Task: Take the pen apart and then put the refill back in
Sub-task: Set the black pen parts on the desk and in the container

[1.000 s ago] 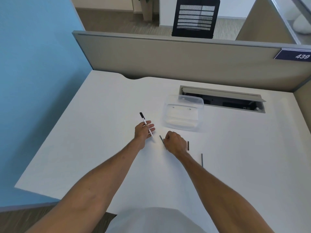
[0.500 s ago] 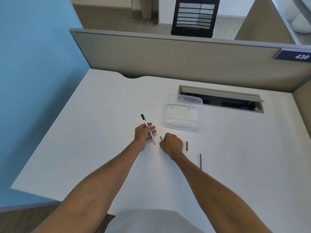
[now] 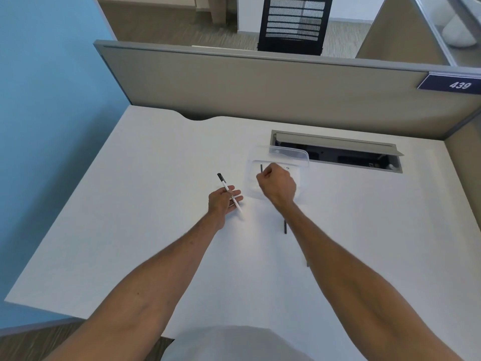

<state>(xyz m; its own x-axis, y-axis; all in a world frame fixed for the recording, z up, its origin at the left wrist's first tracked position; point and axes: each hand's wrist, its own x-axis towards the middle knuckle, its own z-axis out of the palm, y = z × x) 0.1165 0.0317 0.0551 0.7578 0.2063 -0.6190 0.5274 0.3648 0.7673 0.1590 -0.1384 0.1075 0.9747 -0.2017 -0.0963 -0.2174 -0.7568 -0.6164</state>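
Over the white counter [image 3: 145, 204], the left hand [image 3: 222, 204] lies palm up, fingers loosely curled around a white pen [image 3: 229, 191] with a black cap, tilted up-left. The right hand [image 3: 277, 185], raised in a fist above a clear tub [image 3: 289, 155], pinches a thin dark refill [image 3: 261, 168] upright. Another dark rod [image 3: 285, 226] lies beside the right wrist.

Left hand [image 3: 223, 203] gripping white pen [image 3: 229, 191] over white desk [image 3: 135, 204], right hand [image 3: 277, 184] pinching thin dark refill [image 3: 261, 168] upright above clear plastic container [image 3: 286, 155], another dark rod [image 3: 285, 226] lying on desk beside right wrist.
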